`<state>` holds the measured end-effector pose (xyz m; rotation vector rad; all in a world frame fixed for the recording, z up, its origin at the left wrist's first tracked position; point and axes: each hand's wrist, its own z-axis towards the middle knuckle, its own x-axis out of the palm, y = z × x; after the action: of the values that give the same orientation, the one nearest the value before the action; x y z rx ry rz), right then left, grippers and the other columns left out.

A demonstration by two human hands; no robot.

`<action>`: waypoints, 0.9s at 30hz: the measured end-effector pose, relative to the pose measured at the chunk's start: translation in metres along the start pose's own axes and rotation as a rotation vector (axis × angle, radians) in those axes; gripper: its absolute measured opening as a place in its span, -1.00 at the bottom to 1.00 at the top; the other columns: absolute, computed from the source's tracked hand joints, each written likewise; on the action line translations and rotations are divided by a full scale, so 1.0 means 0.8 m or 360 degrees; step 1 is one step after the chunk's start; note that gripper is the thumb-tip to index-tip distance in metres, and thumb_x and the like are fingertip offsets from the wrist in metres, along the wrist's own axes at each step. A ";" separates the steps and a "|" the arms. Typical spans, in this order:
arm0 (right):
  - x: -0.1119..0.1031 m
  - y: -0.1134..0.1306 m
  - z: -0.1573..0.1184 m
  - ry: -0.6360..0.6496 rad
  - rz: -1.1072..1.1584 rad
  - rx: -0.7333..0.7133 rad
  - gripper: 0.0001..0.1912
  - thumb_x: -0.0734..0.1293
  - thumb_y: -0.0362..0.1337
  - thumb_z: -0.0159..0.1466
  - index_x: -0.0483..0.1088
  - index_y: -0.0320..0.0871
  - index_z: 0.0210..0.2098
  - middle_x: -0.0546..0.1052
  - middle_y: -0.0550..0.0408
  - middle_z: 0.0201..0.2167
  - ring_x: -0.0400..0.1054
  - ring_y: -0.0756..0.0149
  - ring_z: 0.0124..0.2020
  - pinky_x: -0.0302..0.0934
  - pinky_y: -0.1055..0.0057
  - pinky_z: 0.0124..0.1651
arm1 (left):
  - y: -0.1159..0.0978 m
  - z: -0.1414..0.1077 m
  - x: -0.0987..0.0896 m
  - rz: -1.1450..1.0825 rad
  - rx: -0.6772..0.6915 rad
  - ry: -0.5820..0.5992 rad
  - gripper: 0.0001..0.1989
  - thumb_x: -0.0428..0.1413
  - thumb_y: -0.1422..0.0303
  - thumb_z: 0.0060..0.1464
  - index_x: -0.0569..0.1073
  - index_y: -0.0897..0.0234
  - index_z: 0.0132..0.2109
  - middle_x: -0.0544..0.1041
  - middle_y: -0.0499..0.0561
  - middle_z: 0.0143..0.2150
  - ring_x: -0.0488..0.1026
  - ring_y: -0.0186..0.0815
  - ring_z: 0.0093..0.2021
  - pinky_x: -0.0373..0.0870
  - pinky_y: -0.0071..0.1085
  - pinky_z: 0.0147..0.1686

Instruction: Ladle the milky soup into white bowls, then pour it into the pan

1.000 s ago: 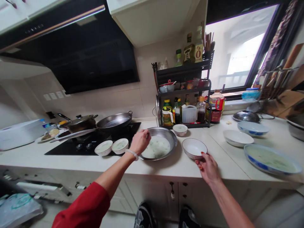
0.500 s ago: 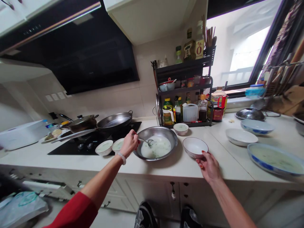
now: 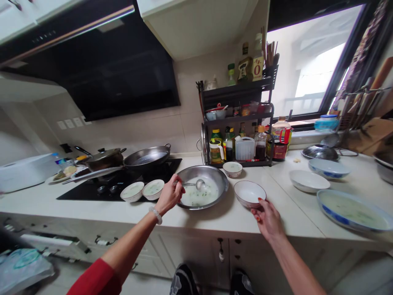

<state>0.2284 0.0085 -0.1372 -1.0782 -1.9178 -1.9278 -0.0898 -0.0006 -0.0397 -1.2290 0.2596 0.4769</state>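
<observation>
My left hand (image 3: 170, 193), with a beaded bracelet at its wrist, is closed around the handle of a metal ladle (image 3: 200, 184). The ladle's bowl is just over the pale soup with green bits (image 3: 196, 197) in a wide metal basin (image 3: 223, 191). On the right, my right hand (image 3: 268, 218) pinches the rim of a white bowl (image 3: 249, 191) with a brown edge; its inside looks bare. Two small bowls of soup, one (image 3: 132, 191) beside another (image 3: 153, 188), stand left of the basin. A third soup bowl (image 3: 232, 169) stands behind it.
A wok (image 3: 147, 156) and a lidded pot (image 3: 104, 159) sit on the black cooktop (image 3: 89, 192). Behind the basin stands a rack (image 3: 236, 119) of bottles. To the right are a blue-rimmed dish of soup (image 3: 353, 209), a white dish (image 3: 309, 181) and a blue-patterned bowl (image 3: 329, 168).
The ladle's bowl has shifted right across the basin, and my left hand has moved slightly right and nearer to me. My right hand keeps its hold on the white bowl.
</observation>
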 end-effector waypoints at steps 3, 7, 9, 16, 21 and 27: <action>0.000 0.000 0.000 0.0014 -0.0023 -0.0002 -0.51 0.55 -0.17 -0.18 0.33 -0.14 -0.32 0.46 0.19 -0.56 0.29 0.46 -0.67 -0.05 0.64 -0.73 | -0.001 -0.002 0.002 -0.0026 -0.0014 0.0042 -0.92 -0.05 0.29 0.11 0.22 0.18 -0.28 0.47 -0.15 -0.55 0.28 -0.45 -0.69 0.14 -0.56 -0.69; -0.001 0.000 0.000 0.0020 -0.0035 0.0003 -0.52 0.54 -0.16 -0.17 0.34 -0.15 -0.32 0.47 0.16 -0.58 0.30 0.45 -0.67 -0.02 0.64 -0.73 | -0.001 -0.002 0.003 -0.0206 -0.0076 0.0041 -0.90 -0.02 0.28 0.09 0.21 0.19 -0.29 0.46 -0.15 -0.58 0.25 -0.45 -0.70 0.13 -0.56 -0.70; -0.002 -0.001 0.000 0.0016 -0.0026 0.0001 -0.52 0.54 -0.16 -0.17 0.34 -0.15 -0.31 0.47 0.16 -0.58 0.30 0.45 -0.67 -0.01 0.64 -0.72 | 0.003 0.000 0.002 -0.0377 -0.0182 -0.0034 -0.88 0.00 0.28 0.06 0.21 0.20 -0.28 0.45 -0.14 -0.59 0.24 -0.45 -0.70 0.15 -0.55 -0.68; -0.002 -0.001 0.000 0.0038 -0.0023 -0.0002 -0.54 0.56 -0.17 -0.15 0.35 -0.16 -0.33 0.47 0.16 -0.56 0.30 0.45 -0.67 -0.03 0.64 -0.72 | 0.023 0.009 -0.012 -0.0512 -0.0468 -0.0252 -0.82 -0.03 0.34 0.07 0.31 0.29 -0.16 0.41 -0.12 -0.61 0.28 -0.39 -0.65 0.19 -0.50 -0.61; -0.003 0.000 -0.002 0.0041 -0.0021 0.0008 -0.54 0.57 -0.17 -0.15 0.37 -0.16 -0.33 0.49 0.16 -0.55 0.31 0.46 -0.66 -0.01 0.63 -0.71 | 0.010 0.007 -0.031 0.0117 -0.0146 -0.0122 -0.77 -0.05 0.30 0.09 0.44 0.30 -0.24 0.38 -0.11 -0.66 0.38 -0.31 -0.60 0.23 -0.45 -0.55; -0.003 0.000 -0.002 0.0051 -0.0009 0.0000 -0.55 0.57 -0.16 -0.14 0.36 -0.15 -0.34 0.47 0.16 -0.58 0.29 0.47 -0.66 -0.05 0.64 -0.71 | -0.031 -0.007 -0.064 0.0391 -0.0067 0.0117 -0.79 -0.03 0.31 0.05 0.48 0.27 -0.30 0.44 -0.09 -0.64 0.39 -0.31 -0.64 0.25 -0.46 -0.60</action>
<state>0.2296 0.0062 -0.1388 -1.0365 -1.9060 -1.9366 -0.1223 -0.0230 0.0023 -1.2635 0.4686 0.6528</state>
